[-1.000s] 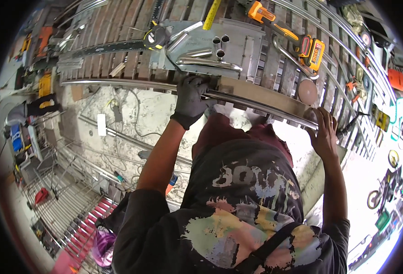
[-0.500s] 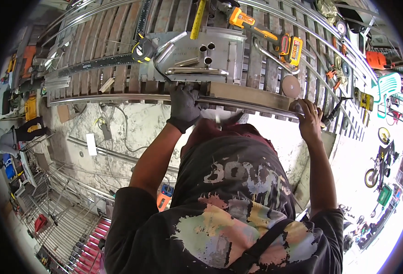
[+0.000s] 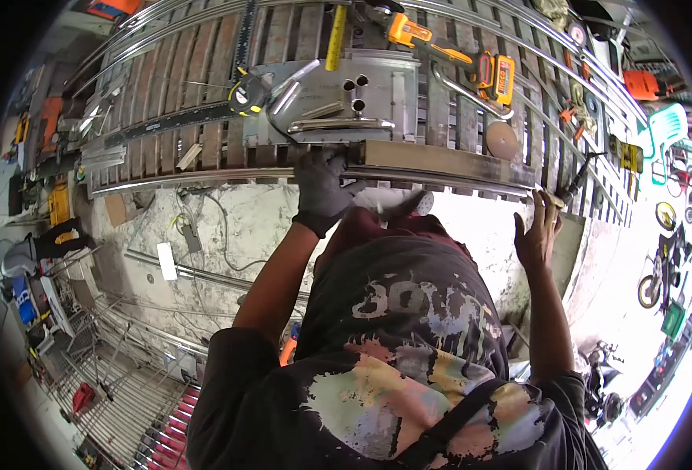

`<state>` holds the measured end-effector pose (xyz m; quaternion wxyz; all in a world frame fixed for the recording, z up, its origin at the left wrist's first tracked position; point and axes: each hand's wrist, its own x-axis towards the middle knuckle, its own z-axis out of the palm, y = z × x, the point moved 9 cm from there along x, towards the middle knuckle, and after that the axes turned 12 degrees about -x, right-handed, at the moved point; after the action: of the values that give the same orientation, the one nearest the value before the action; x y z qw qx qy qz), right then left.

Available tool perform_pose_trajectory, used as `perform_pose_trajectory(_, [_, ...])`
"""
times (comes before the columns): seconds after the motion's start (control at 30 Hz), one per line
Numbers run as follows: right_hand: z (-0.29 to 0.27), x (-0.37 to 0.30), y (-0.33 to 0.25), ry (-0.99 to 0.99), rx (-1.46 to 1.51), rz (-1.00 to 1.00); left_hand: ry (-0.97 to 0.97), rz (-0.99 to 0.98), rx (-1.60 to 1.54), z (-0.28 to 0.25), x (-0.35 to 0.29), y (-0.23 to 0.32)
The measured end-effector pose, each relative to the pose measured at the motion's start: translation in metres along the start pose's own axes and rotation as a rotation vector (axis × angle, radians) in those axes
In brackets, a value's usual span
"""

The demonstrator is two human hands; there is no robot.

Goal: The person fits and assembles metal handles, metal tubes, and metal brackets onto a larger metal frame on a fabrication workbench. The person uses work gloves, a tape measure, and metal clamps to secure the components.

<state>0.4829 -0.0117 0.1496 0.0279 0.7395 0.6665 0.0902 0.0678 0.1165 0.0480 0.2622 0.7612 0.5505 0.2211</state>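
A long shiny metal tube (image 3: 221, 175) runs along the near edge of the slatted bench. My left hand (image 3: 321, 192), in a dark grey glove, is closed over it near the middle, its thumb pointing right. The undersides of those fingers are hidden. Beside that hand, a flat rectangular metal bar (image 3: 448, 160) lies along the same edge to the right. My bare right hand (image 3: 539, 231) is just past the tube's right end, fingers stretched and apart, with nothing visible in it.
On the bench are a metal plate (image 3: 401, 86) with holes, a tape measure (image 3: 247, 94), a black steel square (image 3: 166, 123), a yellow cordless grinder (image 3: 471, 63) and a brown disc (image 3: 502, 140). Metal racks (image 3: 119, 384) stand lower left. Another person (image 3: 32, 247) is at far left.
My right hand has come off the bar's right end and drawn back toward me, its fingers spreading. My left hand stays on the tube, its thumb now farther out.
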Motion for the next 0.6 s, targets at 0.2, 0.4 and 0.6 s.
perform_pose_trajectory(0.2, [0.049,-0.105,0.013,-0.331,0.045,0.103,0.083,0.100,-0.062,-0.009,-0.001,0.010])
perform_pose_trajectory(0.4, [0.126,-0.237,0.020,-1.123,0.231,0.115,0.120,0.138,-0.079,0.001,0.000,0.001])
perform_pose_trajectory(0.6, [0.118,-0.253,0.021,-1.098,0.302,0.144,0.145,0.134,0.045,0.008,0.001,0.000])
